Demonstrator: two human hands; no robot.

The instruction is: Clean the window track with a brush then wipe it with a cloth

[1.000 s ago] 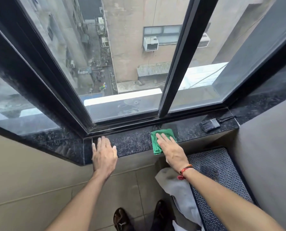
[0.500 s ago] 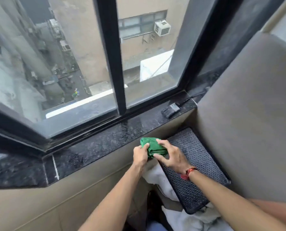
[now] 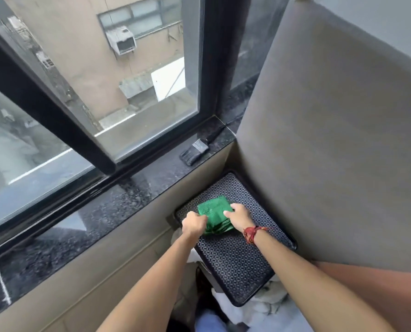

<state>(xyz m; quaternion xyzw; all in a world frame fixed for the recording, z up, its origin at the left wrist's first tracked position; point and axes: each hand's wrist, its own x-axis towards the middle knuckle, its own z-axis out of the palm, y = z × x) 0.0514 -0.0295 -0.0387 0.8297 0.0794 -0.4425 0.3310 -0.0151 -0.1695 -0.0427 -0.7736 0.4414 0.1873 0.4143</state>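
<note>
Both hands are down at the patterned mat (image 3: 235, 255), below the sill and to its right. The green cloth (image 3: 214, 213) sits folded into a thick square on the mat's near-left corner. The left hand (image 3: 194, 224) has its fingers curled onto the cloth's left edge; the right hand (image 3: 240, 216) pinches the right edge, thumb on top, fingers closed around the fold. A red thread band (image 3: 253, 233) rings the right wrist.

The brush (image 3: 196, 149) lies loose on the granite sill (image 3: 118, 200), bristles toward the room, handle pointing into the corner, well apart from the hands. The window track (image 3: 99, 185) runs just behind the sill under the dark frame.

Step in hand, as I read it: folding or setting down the cloth. To do it well, keep the layers stacked square so a clean face is ready, and press the edges flat before letting go.

Materials:
- Cloth: soft, looped weave, several layers, rounded corners.
- Mat: stiff, rectangular, raised dark rim, fine lattice surface.
- Sill: polished speckled black stone, glossy with reflections.
- Brush: flat, dark bristles, metal ferrule, slim black handle.
- Wall panel at right: matte grey, smooth.
</note>
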